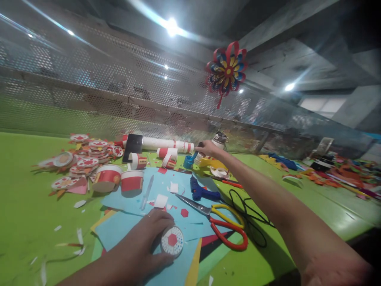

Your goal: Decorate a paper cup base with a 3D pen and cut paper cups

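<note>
My left hand (pixel 154 234) rests on the blue paper sheets, thumb and fingers closed around a small round paper piece (pixel 172 241). Its white top carries blue dots and a red hexagon. My right hand (pixel 210 148) reaches to the back of the table, fingertips pinched on a slim blue, marker-like stick (pixel 195 155); its exact kind is unclear. A small blue pot (pixel 188 162) stands just beside that stick. Between my hands lie large scissors (pixel 208 210) with red and yellow handles, a blue glue gun (pixel 202 190) and a loose red paper hexagon (pixel 184 213).
Red-and-white paper cups (pixel 132 181) and a pile of decorated paper discs (pixel 87 163) sit at the left. Behind them are a phone (pixel 133 147) and a long white tube (pixel 160 144). A black cable (pixel 253 218) curls at right. A paper flower (pixel 228 71) hangs above.
</note>
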Demonstrator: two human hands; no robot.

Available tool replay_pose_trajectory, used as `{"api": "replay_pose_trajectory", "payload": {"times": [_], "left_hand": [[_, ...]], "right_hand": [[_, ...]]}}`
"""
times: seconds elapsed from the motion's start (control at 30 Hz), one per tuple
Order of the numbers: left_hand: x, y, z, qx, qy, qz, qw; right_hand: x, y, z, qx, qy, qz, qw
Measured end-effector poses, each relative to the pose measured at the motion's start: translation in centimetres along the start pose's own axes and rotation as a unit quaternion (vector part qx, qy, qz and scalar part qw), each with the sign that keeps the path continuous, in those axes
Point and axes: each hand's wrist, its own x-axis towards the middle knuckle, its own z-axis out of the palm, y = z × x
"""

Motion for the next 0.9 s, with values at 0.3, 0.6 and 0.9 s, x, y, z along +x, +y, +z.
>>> {"api": "replay_pose_trajectory", "payload": {"times": [0.3, 0.6, 0.9], "left_hand": [[-0.1, -0.2, 0.1, -0.015, 0.003, 0.005, 1.000], [-0.1, -0.6, 0.3, 0.001, 0.005, 0.016, 1.000], [-0.1, -0.3, 0.2, 0.011, 0.009, 0.025, 1.000]], "right_hand": [[0.5, -1.0, -0.1, 0.012, -0.027, -0.023, 0.999], [-0.2, -0.5, -2.3, 0.003, -0.122, -0.041, 0.992], [-0.2, -0.6, -1.2, 0.000, -0.145, -0.065, 0.987]]}}
